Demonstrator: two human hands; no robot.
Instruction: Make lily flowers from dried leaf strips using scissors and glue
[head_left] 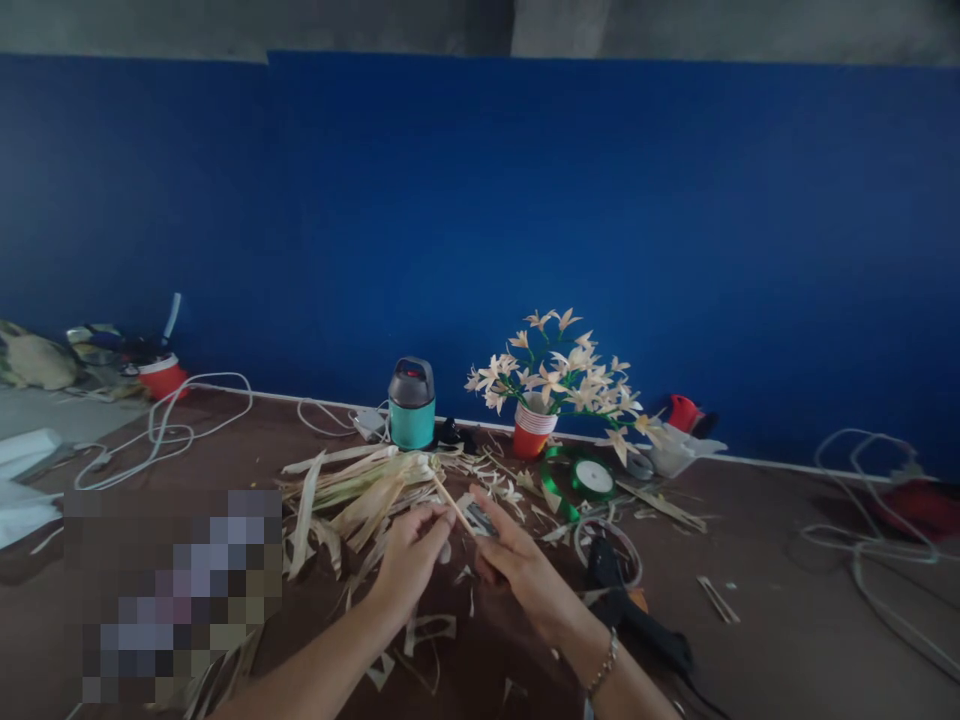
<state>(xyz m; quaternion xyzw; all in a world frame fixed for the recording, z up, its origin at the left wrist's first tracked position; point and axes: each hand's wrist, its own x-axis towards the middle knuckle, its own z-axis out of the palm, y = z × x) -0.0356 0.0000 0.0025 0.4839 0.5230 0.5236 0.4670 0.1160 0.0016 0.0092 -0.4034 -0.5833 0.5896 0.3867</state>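
A thin pale stick point(454, 502) slants between my two hands, its far end near the tips of the husk leaves. My left hand point(417, 548) is closed in a pinch, its fingertips against the stick. The lower end of the stick passes into my right hand point(517, 560), between the thumb and the extended index finger. A small grey object point(480, 516) shows behind that hand's fingers; its kind I cannot make out. Dried corn husks point(367, 495) lie in a loose pile just beyond my left hand.
White flowers point(551, 380) stand in a red cup point(531, 436) by the blue wall. Nearby are a green ribbon spool point(592, 478) and a teal canister point(412, 424). A black glue gun point(634, 615) lies right of my right hand. Cables point(169, 435) cross both sides.
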